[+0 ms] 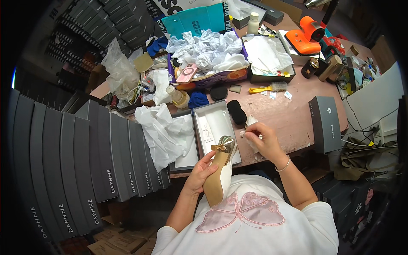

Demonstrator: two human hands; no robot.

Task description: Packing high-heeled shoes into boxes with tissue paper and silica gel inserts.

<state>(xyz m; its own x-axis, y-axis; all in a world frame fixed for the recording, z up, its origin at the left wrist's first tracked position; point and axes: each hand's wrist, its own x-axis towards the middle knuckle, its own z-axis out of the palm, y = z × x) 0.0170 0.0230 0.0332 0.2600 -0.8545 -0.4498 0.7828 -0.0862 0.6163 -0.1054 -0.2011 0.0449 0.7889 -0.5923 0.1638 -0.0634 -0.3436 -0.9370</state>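
My left hand (203, 171) is wrapped round a flat shoe (219, 180) with a beige sole, a shiny gold toe and a small bow. The shoe is tilted in front of my white shirt, toe pointing away from me. My right hand (267, 142) hovers over the table's near edge, thumb and fingers pinched together. Something small and whitish shows at the fingertips, too small to name. Just beyond those fingers lies a black oval pad (236, 112). An open grey shoebox (217, 111) with a white inside sits beyond the shoe.
White tissue paper (163, 136) spills over the box's left side. Tall stacks of grey shoeboxes (95, 148) stand at left. Farther back are a carton of crumpled paper (208, 78), a yellow-handled brush (267, 89) and an orange device (304, 36). A closed shoebox (326, 123) stands at right.
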